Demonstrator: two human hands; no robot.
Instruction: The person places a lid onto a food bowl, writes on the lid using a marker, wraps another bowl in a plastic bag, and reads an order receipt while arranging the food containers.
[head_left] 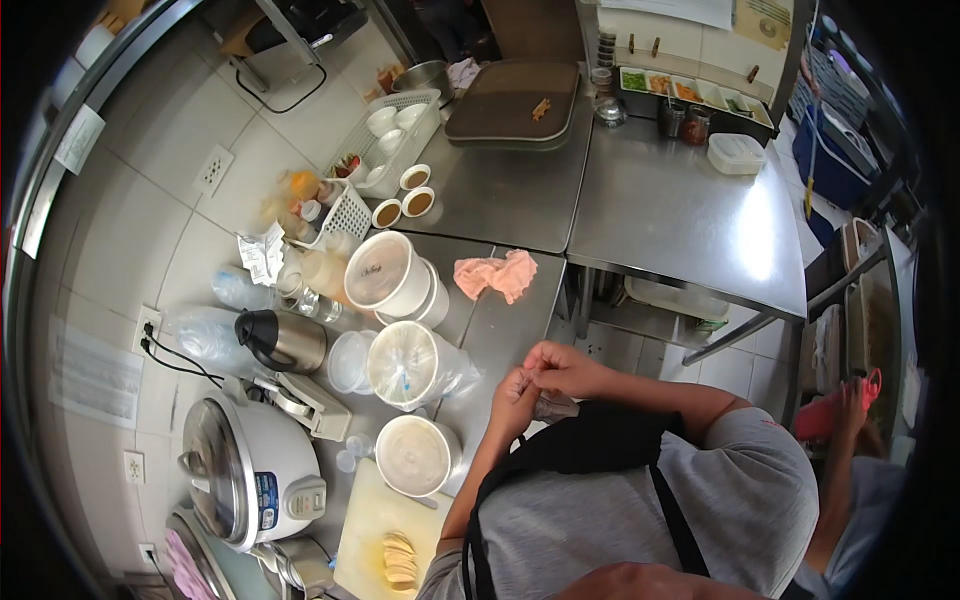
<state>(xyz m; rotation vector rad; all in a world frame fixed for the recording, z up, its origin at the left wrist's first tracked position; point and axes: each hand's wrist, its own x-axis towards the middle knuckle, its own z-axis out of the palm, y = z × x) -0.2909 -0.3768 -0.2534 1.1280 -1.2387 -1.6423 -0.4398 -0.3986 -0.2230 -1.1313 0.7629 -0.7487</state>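
My left hand [514, 392] and my right hand [562, 368] meet in front of the black apron, fingers closed together on a small piece of clear plastic [556, 406]. Its shape is partly hidden by the fingers. Nearest to them, on the steel counter, are a white tub with a clear bag over its rim [403, 365] and a crumpled pink cloth [497, 274]. Closer to my body stands a tub of pale contents [418, 456]. Beside it, yellow slices [399, 561] lie on a cutting board [365, 515].
A rice cooker [250, 475], a steel kettle [285, 340] and a lidded tub [385, 272] stand at the left. Sauce cups [418, 202] and a brown tray [513, 103] are farther back. Another person's arm [838, 480] holds something pink at the right.
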